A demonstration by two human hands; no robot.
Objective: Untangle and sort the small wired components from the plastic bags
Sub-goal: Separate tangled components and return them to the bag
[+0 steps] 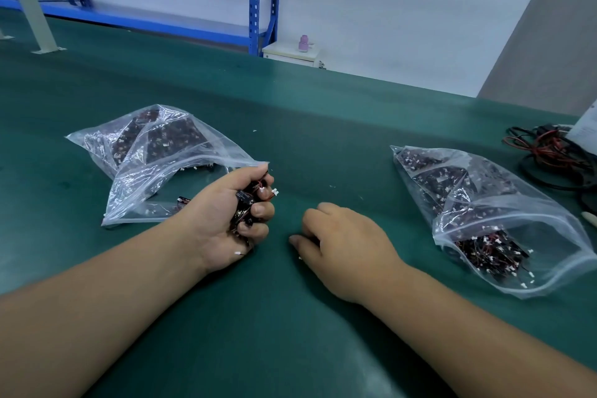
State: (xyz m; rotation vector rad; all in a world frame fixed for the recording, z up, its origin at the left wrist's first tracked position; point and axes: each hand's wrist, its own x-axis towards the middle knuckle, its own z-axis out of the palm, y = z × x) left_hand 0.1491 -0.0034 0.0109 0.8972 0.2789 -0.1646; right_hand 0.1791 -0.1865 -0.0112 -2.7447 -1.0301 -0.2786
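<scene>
well, from my end the only print i can find is faint lettering on a white sheet at the far right edge and pale marks on a black component body in the grip, both too blurred to read. the left hand lies palm-up on the green mat, its fingers curled tight round a clump of wired components. black bodies, red and black leads and small white plugs poke out between the fingers and past the heel of the palm. that clump sits just at the open mouth of the left bag, which lies behind the hand and holds more of the same parts. the right hand rests knuckles-up beside the left one, apart from it, fingers bent down to the mat; i cannot tell whether it pinches anything. the right bag, mouth open toward me and packed with components, lies well to that hand's right, near a coil of red and black cables.
</scene>
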